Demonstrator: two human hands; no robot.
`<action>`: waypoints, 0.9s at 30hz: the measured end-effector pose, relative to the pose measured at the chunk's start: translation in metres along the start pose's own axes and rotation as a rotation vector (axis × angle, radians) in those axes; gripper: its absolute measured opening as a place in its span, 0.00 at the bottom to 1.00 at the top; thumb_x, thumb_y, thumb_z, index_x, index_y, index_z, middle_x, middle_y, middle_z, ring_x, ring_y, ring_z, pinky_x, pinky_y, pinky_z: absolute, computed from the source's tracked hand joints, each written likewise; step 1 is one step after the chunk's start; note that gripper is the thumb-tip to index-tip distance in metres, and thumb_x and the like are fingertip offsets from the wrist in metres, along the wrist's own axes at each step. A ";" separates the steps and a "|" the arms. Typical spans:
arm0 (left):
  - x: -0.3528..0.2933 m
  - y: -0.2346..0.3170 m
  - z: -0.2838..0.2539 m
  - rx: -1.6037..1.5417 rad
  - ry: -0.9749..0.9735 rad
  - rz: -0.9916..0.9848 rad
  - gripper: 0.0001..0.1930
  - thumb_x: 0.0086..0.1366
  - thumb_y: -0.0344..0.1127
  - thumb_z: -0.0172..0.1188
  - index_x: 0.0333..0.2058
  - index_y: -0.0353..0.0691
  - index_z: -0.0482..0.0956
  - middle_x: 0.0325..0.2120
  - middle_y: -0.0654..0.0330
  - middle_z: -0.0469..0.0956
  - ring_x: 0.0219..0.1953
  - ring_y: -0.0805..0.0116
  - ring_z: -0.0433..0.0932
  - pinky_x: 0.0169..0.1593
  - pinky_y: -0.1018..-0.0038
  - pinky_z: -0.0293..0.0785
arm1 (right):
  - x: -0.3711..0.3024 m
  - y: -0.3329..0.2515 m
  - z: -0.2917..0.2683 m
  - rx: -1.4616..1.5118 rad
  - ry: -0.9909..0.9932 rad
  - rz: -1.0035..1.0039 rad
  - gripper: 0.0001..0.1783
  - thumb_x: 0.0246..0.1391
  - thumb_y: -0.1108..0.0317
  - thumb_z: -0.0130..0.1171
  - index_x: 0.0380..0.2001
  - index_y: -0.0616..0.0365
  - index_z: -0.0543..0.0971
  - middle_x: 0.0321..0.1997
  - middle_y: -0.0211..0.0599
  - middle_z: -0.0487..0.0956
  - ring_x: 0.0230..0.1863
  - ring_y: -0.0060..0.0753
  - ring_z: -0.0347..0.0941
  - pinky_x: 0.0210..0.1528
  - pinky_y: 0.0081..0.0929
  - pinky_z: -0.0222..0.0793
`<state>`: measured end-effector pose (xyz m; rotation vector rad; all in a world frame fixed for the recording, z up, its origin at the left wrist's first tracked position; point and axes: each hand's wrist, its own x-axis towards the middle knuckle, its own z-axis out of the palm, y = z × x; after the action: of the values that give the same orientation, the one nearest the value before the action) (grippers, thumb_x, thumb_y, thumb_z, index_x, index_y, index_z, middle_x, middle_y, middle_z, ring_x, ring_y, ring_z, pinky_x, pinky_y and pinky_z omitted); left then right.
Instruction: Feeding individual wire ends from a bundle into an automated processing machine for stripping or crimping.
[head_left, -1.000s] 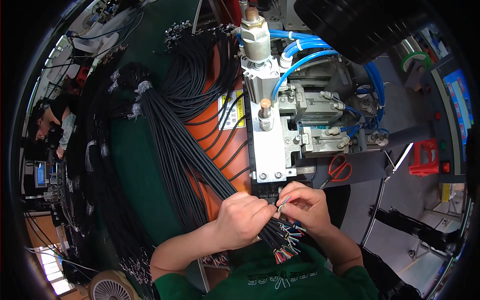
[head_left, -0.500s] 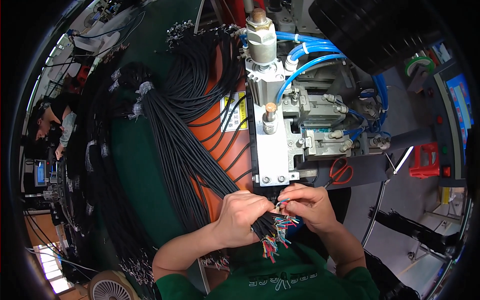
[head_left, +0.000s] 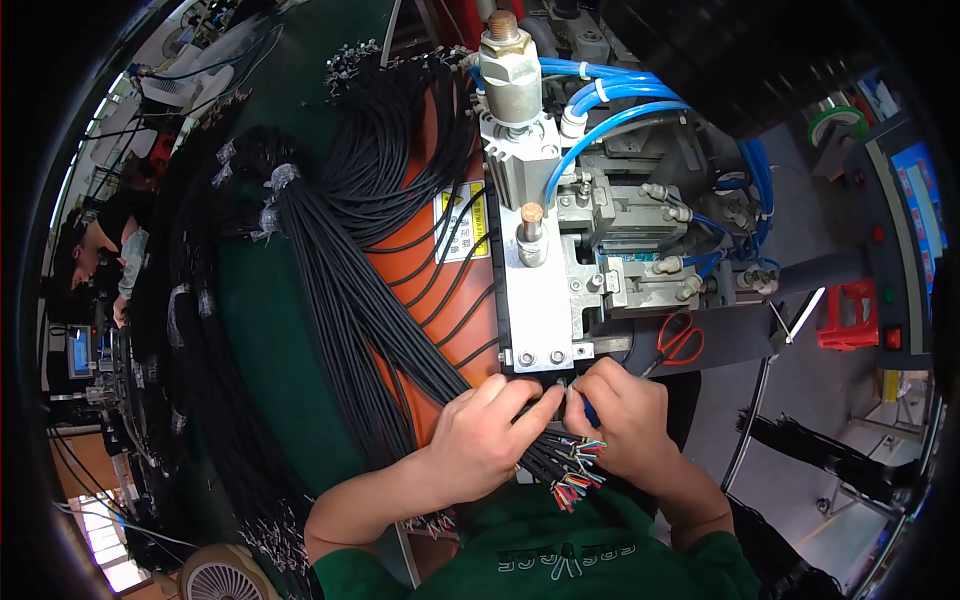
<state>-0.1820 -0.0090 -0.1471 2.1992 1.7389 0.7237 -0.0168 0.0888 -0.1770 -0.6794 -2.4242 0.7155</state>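
At the near end of the metal block, the left hand had its grip clamped around the black cable bundle, coloured wire ends protruding; the right hand was just beside, grip indeterminable. Red-handled scissors lay farther right.

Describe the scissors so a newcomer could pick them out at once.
Start at the metal machine with blue hoses. Look just above and right of the right hand for the scissors. Their red looped handles set them apart from the silver metal beside them.
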 end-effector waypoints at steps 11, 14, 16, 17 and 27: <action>0.004 0.003 0.003 0.238 -0.128 0.160 0.22 0.48 0.30 0.56 0.45 0.30 0.76 0.33 0.58 0.73 0.29 0.70 0.70 0.28 0.78 0.70 | -0.002 0.004 0.001 0.098 -0.071 0.064 0.04 0.48 0.72 0.58 0.27 0.59 0.74 0.28 0.35 0.73 0.20 0.38 0.73 0.21 0.31 0.68; 0.006 0.007 0.003 0.288 -0.100 0.157 0.21 0.51 0.30 0.55 0.44 0.25 0.75 0.25 0.60 0.66 0.27 0.70 0.67 0.29 0.80 0.69 | -0.003 0.004 0.003 0.095 -0.045 0.058 0.04 0.49 0.73 0.58 0.29 0.61 0.75 0.29 0.35 0.73 0.21 0.38 0.74 0.22 0.31 0.69; 0.007 0.011 0.001 0.330 -0.158 0.114 0.19 0.52 0.30 0.55 0.43 0.25 0.75 0.26 0.60 0.66 0.28 0.69 0.68 0.28 0.80 0.68 | -0.003 0.004 0.003 0.084 -0.027 0.046 0.04 0.49 0.73 0.58 0.29 0.61 0.75 0.29 0.35 0.73 0.22 0.37 0.74 0.22 0.30 0.69; 0.008 0.012 0.002 0.330 -0.158 0.114 0.19 0.52 0.30 0.55 0.43 0.25 0.75 0.26 0.60 0.66 0.28 0.69 0.68 0.28 0.80 0.68 | -0.003 0.003 0.002 0.055 -0.032 0.027 0.05 0.49 0.72 0.58 0.30 0.62 0.76 0.29 0.35 0.73 0.23 0.37 0.75 0.22 0.30 0.70; 0.012 0.008 0.003 0.299 -0.173 0.106 0.17 0.52 0.30 0.55 0.40 0.25 0.75 0.27 0.59 0.67 0.31 0.67 0.70 0.31 0.77 0.69 | -0.003 0.009 0.005 0.082 0.022 0.049 0.06 0.49 0.72 0.60 0.31 0.62 0.77 0.29 0.36 0.76 0.21 0.36 0.75 0.20 0.30 0.68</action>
<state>-0.1720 0.0006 -0.1430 2.4792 1.7483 0.2961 -0.0148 0.0918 -0.1872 -0.7128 -2.3515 0.8181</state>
